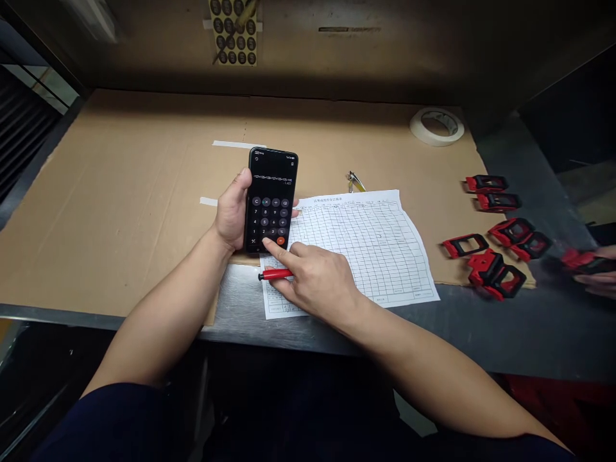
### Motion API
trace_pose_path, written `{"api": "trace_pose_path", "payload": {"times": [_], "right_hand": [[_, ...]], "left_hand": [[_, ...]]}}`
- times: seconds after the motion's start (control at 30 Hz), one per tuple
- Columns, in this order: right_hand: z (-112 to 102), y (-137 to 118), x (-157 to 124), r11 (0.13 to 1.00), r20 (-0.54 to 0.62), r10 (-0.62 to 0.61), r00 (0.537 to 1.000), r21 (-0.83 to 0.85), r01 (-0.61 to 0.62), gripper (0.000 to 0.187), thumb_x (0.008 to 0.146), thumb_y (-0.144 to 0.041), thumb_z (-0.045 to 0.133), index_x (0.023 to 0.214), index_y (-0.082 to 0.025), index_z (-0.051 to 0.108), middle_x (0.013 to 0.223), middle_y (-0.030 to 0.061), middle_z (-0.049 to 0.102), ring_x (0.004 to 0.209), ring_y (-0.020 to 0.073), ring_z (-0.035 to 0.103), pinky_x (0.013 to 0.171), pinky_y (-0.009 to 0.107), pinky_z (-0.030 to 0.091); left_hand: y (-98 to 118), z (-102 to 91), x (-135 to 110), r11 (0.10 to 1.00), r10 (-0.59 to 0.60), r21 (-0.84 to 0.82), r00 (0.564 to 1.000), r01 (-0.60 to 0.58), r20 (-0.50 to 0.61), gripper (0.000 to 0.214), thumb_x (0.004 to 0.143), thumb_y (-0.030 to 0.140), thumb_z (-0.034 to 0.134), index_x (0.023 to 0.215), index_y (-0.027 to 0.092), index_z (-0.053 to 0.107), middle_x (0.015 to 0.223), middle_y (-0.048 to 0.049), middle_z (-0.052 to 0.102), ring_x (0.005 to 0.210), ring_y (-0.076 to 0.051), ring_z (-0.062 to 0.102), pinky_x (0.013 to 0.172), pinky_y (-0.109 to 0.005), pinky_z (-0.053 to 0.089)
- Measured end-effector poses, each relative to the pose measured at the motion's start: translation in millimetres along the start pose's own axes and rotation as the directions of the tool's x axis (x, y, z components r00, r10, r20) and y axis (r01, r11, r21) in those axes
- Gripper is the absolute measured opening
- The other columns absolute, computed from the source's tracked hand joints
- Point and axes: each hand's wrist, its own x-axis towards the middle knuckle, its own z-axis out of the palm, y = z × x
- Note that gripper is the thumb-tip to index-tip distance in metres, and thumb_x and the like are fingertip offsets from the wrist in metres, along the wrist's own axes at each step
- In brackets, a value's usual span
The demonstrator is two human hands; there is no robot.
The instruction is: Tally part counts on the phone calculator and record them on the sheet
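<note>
My left hand [231, 215] is closed around a black smartphone [269, 186], held upright with a calculator and a long sum on its screen. With its index finger stretched to the lower keys, my right hand [322, 279] touches or nearly touches the screen. A red pen [277, 274] with a black end is tucked in the same right hand, its other end hidden by the fingers. Beneath the phone and right hand lies a white printed form [385, 250] with a grid of rows and columns; fine writing on it is too small to read.
Brown cardboard [144, 167] covers much of the metal table [289, 330]. A tape roll [437, 126] lies at the back right. Several red-and-black plastic parts [498, 273] sit at the right, where another person's hand [599, 279] holds a similar part. A sticker sheet [235, 35] hangs behind.
</note>
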Motion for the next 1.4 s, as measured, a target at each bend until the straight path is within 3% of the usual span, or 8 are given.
{"api": "trace_pose_path", "payload": {"times": [0.17, 0.4, 0.5, 0.67, 0.87, 1.07, 1.4], "right_hand": [[4.1, 4.7, -2.2, 1.000, -0.089, 0.002, 0.996, 0.026, 0.001, 0.052, 0.098, -0.043, 0.064, 0.148, -0.034, 0.066, 0.091, 0.0027, 0.075, 0.078, 0.0186, 0.067, 0.057, 0.032, 0.030], [7.2, 18.8, -6.6, 0.998, -0.275, 0.047, 0.960, 0.050, -0.034, 0.050, 0.095, -0.035, 0.060, 0.143, -0.026, 0.070, 0.081, 0.0004, 0.074, 0.074, 0.0176, 0.067, 0.057, 0.031, 0.036], [7.4, 25.0, -7.0, 0.995, -0.296, 0.092, 0.951, 0.068, -0.076, 0.050, 0.096, -0.033, 0.056, 0.144, -0.023, 0.070, 0.084, 0.0004, 0.076, 0.076, 0.0184, 0.069, 0.060, 0.032, 0.040], [0.5, 26.8, -7.3, 0.986, -0.155, 0.161, 0.975, 0.057, -0.154, 0.054, 0.095, -0.032, 0.058, 0.148, -0.025, 0.065, 0.100, 0.0019, 0.081, 0.088, 0.0220, 0.074, 0.064, 0.032, 0.044], [-14.8, 20.1, -9.5, 0.982, 0.067, 0.186, 0.980, -0.032, -0.184, 0.038, 0.102, -0.036, 0.051, 0.130, -0.026, 0.074, 0.104, 0.0037, 0.081, 0.089, 0.0251, 0.073, 0.058, 0.033, 0.036], [-16.0, 19.0, -10.4, 0.990, 0.095, 0.144, 0.985, -0.017, -0.143, 0.036, 0.096, -0.030, 0.057, 0.128, -0.024, 0.071, 0.128, 0.0032, 0.075, 0.094, 0.0231, 0.072, 0.055, 0.033, 0.034], [-15.2, 19.5, -8.6, 0.987, 0.121, 0.159, 0.980, -0.023, -0.158, 0.034, 0.098, -0.033, 0.056, 0.128, -0.024, 0.069, 0.130, 0.0037, 0.074, 0.096, 0.0230, 0.073, 0.055, 0.032, 0.036]], "left_hand": [[0.3, -5.2, 1.6, 0.999, -0.025, 0.042, 0.999, 0.023, 0.045, 0.082, 0.097, 0.081, 0.036, 0.121, 0.012, 0.073, 0.103, -0.0172, 0.081, 0.089, -0.032, 0.081, 0.079, -0.043, 0.065], [1.0, -13.8, 1.8, 0.998, -0.039, 0.044, 0.996, 0.035, 0.084, 0.085, 0.094, 0.085, 0.039, 0.126, 0.013, 0.072, 0.109, -0.0172, 0.080, 0.100, -0.035, 0.080, 0.091, -0.050, 0.064], [1.8, -16.7, 1.8, 0.996, -0.067, 0.056, 0.993, 0.062, 0.100, 0.088, 0.093, 0.087, 0.038, 0.125, 0.013, 0.072, 0.112, -0.0172, 0.080, 0.103, -0.036, 0.079, 0.091, -0.051, 0.064], [2.8, -20.3, 2.9, 0.995, -0.055, 0.090, 0.991, 0.044, 0.121, 0.088, 0.092, 0.087, 0.040, 0.126, 0.013, 0.073, 0.115, -0.0179, 0.080, 0.103, -0.035, 0.080, 0.092, -0.050, 0.064], [4.1, -16.8, 3.0, 0.997, -0.025, 0.072, 0.996, 0.019, 0.089, 0.089, 0.094, 0.087, 0.036, 0.125, 0.012, 0.073, 0.112, -0.0162, 0.081, 0.106, -0.036, 0.079, 0.098, -0.054, 0.062], [4.9, -11.8, 1.6, 0.998, -0.004, 0.069, 0.997, -0.002, 0.079, 0.090, 0.095, 0.087, 0.032, 0.122, 0.011, 0.073, 0.111, -0.0160, 0.081, 0.103, -0.033, 0.080, 0.098, -0.050, 0.063], [4.9, -11.6, 0.8, 0.998, -0.019, 0.064, 0.998, 0.015, 0.059, 0.090, 0.094, 0.087, 0.035, 0.127, 0.011, 0.071, 0.114, -0.0173, 0.080, 0.112, -0.038, 0.077, 0.102, -0.054, 0.061]]}}
